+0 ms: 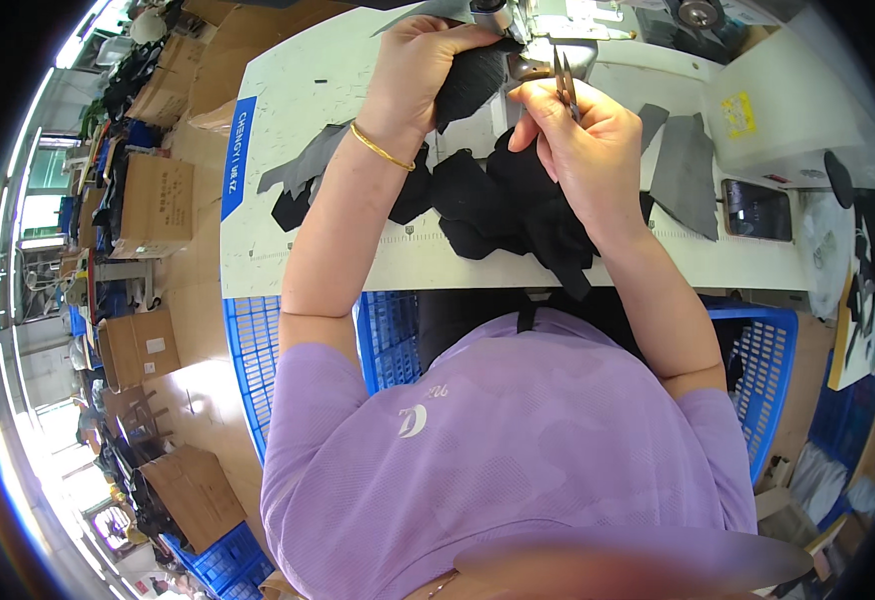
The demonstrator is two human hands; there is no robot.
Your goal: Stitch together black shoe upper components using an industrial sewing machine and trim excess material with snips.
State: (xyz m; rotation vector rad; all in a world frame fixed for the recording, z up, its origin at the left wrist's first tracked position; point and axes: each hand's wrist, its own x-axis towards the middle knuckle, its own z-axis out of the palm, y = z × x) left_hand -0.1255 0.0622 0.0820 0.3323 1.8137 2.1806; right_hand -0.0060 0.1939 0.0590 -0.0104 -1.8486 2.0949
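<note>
My left hand [413, 80] is closed on a dark fabric piece [473, 88], its fingers next to the sewing machine's head [495, 14]. The piece hangs toward me from the fingertips. Just right of the needle area, my right hand [590, 135] grips small thread snips [566, 85], whose two dark points face away from me. Below both hands lies a loose heap of black cut fabric pieces [503, 205], reaching the table's near edge. The needle and the far end of the held piece are partly hidden by the machine and my fingers.
Grey fabric pieces [686, 175] and a phone [757, 210] lie on the white table [358, 262] at right. More grey pieces [310, 163] sit left, under my forearm. Blue plastic baskets [256, 350] stand below the near edge. Cardboard boxes [153, 205] line the left floor.
</note>
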